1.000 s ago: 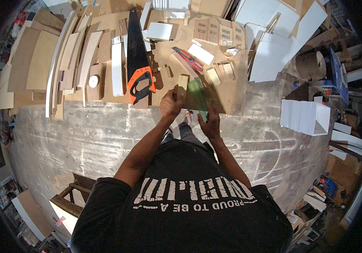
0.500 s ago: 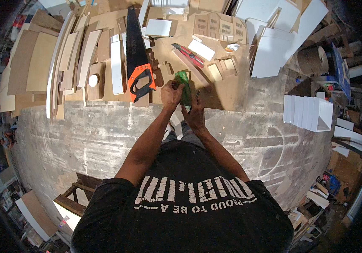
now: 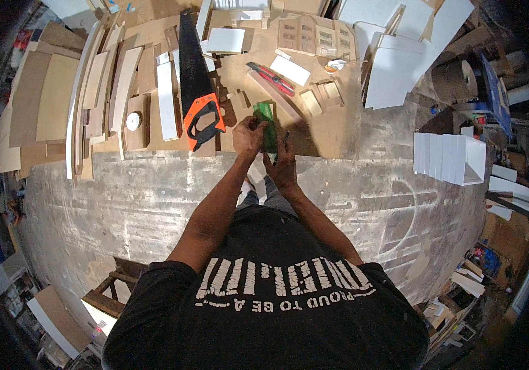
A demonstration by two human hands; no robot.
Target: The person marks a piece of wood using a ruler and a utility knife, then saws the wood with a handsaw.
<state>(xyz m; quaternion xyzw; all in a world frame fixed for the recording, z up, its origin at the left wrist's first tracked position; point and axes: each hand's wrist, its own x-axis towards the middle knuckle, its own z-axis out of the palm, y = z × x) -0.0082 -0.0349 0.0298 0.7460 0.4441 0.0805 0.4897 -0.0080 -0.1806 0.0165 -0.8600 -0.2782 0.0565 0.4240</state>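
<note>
My left hand (image 3: 249, 137) pinches the left edge of a green see-through flat strip (image 3: 265, 114), shaped like a ruler, with the thumb bent over it. At the strip's near end is my right hand (image 3: 282, 169), its fingers curled up against it. A thin dark pen-like stick (image 3: 287, 137) juts up from between those fingers. Both hands are over the near edge of a brown board surface (image 3: 332, 139). Just beyond them lie a narrow wood strip (image 3: 267, 86) and a red utility knife (image 3: 272, 79). Left of my hands rests a handsaw (image 3: 200, 92) with an orange and black handle.
Wooden and white strips (image 3: 123, 86) line the left side, with a white roll (image 3: 134, 121) on them. A small model house front (image 3: 314, 36) and white sheets (image 3: 394, 68) are at the back. White stepped panels (image 3: 449, 159) stand on the right, above the worn floor (image 3: 363, 203).
The whole view has shifted slightly, so the board and tools appear a little further left. Both hands keep nearly the same hold on the green strip.
</note>
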